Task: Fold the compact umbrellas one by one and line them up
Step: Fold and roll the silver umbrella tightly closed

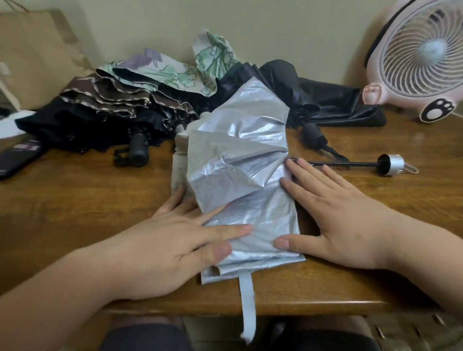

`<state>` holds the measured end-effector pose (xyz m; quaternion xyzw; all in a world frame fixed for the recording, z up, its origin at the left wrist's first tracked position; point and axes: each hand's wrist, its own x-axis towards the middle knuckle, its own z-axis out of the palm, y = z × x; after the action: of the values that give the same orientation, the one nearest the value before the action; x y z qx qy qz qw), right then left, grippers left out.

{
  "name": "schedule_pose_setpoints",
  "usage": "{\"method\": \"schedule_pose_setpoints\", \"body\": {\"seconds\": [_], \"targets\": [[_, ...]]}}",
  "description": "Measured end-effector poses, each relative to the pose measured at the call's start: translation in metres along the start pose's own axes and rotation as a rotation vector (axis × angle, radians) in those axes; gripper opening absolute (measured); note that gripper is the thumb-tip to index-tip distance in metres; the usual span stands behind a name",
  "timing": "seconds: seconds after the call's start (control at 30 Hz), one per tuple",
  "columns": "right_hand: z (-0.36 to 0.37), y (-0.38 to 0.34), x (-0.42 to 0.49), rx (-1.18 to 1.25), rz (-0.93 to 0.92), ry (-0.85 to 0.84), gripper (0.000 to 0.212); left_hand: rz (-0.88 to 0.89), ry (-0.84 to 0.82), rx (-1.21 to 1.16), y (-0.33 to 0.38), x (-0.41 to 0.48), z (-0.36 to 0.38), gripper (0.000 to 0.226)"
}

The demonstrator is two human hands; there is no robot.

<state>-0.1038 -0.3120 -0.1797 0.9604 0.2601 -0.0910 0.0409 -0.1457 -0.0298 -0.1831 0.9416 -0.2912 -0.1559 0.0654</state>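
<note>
A silver umbrella [241, 160] lies across the middle of the wooden table [78, 200], its canopy partly flattened into pleats. Its black shaft runs right to a silver handle cap [391, 164]. Its closing strap [247, 306] hangs over the table's front edge. My left hand [180, 239] presses flat on the canopy's near left side with straight fingers. My right hand [337, 217] lies flat along the right edge, thumb touching the fabric. Behind lie a brown-trimmed black umbrella [105, 116], a floral one [176, 72] and a plain black one [321, 99], all unfolded and crumpled.
A pink table fan [426, 59] stands at the back right corner. A brown paper bag [31, 57] leans at the back left. A dark phone [11, 160] lies at the left edge. The wall runs close behind the umbrellas.
</note>
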Motion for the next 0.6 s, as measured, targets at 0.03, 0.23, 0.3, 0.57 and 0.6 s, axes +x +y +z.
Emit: {"method": "schedule_pose_setpoints", "body": {"seconds": [0.03, 0.23, 0.3, 0.57, 0.6], "targets": [[-0.003, -0.001, -0.003, 0.023, 0.008, 0.005, 0.112, 0.014, 0.027, -0.037, -0.001, 0.000, 0.001, 0.047], [-0.025, -0.033, -0.004, 0.071, -0.128, 0.278, 0.047, -0.018, 0.205, -0.360, -0.001, 0.003, 0.006, 0.045], [-0.027, -0.050, 0.006, 0.062, -0.094, 0.276, 0.037, -0.055, 0.249, -0.384, 0.005, 0.007, 0.008, 0.029], [0.003, -0.054, 0.005, 0.082, -0.022, -0.050, 0.083, -0.049, 0.212, -0.324, 0.011, -0.001, 0.004, 0.045], [0.005, -0.051, 0.001, 0.075, -0.007, -0.069, 0.086, -0.064, 0.186, -0.312, 0.014, -0.002, 0.002, 0.044]]}}
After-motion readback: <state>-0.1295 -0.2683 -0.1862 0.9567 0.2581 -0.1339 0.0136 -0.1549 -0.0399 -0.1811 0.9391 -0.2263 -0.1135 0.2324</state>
